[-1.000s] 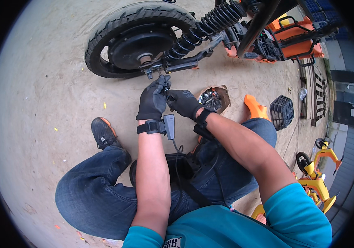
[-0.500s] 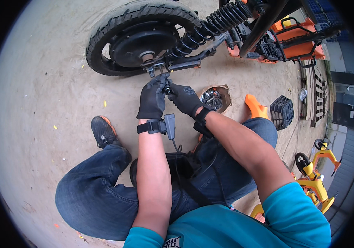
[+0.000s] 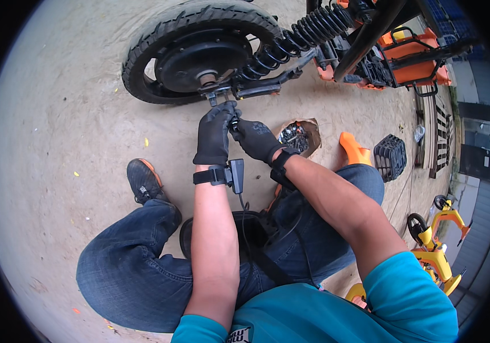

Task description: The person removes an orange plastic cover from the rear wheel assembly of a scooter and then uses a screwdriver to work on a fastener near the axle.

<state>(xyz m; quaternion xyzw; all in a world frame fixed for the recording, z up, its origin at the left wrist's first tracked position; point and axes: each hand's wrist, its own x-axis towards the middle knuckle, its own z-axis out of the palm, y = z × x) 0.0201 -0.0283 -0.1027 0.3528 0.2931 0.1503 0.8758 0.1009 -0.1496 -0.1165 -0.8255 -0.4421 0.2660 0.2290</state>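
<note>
My left hand [image 3: 215, 136] and my right hand [image 3: 256, 140], both in black gloves, meet just below the rear axle [image 3: 210, 91] of a scooter wheel [image 3: 190, 51]. Together they grip a small dark tool [image 3: 234, 119] whose shape I cannot make out; its tip reaches up toward the axle bolt. A black strap with a small box [image 3: 234, 174] is on my left wrist, and a cable runs down from it. I sit on the sandy ground with my knees spread.
A black coil spring [image 3: 305, 31] slants from the axle up to the orange scooter body [image 3: 411, 57]. An open cardboard box of small metal parts [image 3: 297, 136] lies right of my hands. A black crate [image 3: 389, 157] and a yellow ride-on toy [image 3: 433, 246] stand further right.
Both hands stay together under the axle, with only a slight shift upward. The wheel has not moved.
</note>
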